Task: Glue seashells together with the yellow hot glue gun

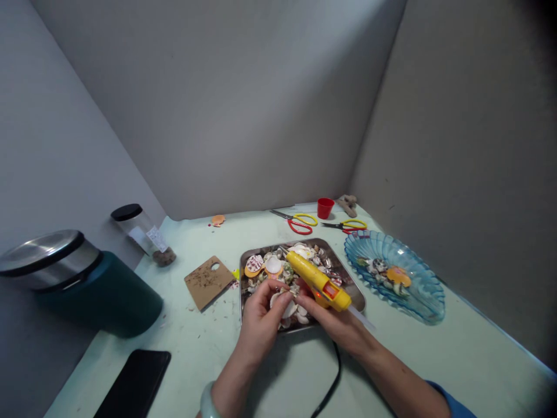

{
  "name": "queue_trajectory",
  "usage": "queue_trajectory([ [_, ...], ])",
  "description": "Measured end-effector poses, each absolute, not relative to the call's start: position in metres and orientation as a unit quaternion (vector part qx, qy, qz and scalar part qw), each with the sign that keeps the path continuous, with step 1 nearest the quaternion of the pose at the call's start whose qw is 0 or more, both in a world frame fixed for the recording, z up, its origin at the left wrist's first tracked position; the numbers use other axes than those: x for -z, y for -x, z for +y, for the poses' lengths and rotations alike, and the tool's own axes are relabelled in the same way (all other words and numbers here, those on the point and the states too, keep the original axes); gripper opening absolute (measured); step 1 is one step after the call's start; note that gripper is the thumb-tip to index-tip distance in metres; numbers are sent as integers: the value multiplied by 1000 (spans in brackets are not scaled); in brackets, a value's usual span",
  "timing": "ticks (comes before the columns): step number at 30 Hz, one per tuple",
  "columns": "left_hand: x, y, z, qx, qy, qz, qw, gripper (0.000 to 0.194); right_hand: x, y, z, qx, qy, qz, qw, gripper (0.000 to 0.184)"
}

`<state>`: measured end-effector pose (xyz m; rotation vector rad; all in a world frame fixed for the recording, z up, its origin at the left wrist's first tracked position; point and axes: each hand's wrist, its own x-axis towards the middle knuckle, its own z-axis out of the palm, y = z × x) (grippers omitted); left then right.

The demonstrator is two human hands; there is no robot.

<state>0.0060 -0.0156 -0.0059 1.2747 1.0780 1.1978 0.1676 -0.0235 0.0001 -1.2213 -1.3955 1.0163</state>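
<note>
Over the metal tray point(361, 300) of seashells point(301, 251), my two hands meet at their fingertips. My left hand point(260, 316) is closed in a pinch on a small pale shell point(293, 290), partly hidden by the fingers. A yellow hot glue gun point(314, 275) is in my right hand point(333, 325), its nozzle pointing away to the upper left and a clear glue stick point(362, 318) sticking out of its back. My right fingertips also come close to the small shell; whether they touch it is hard to tell.
A blue glass dish point(420, 290) with shells stands right. Scissors point(296, 221), pliers-like yellow-handled scissors point(344, 225) and a red cup point(325, 208) lie behind. Left are a brown board point(209, 283), a jar point(145, 235), a teal tumbler point(102, 296) and a phone point(134, 384). A black cord point(335, 380) trails frontward.
</note>
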Motion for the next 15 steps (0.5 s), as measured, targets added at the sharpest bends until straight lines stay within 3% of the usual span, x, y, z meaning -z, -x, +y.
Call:
queue_trajectory([
  [15,7,-5,-16,-510,-529,452,506,23,2,-170,-23,-425,500,-589,472,28],
])
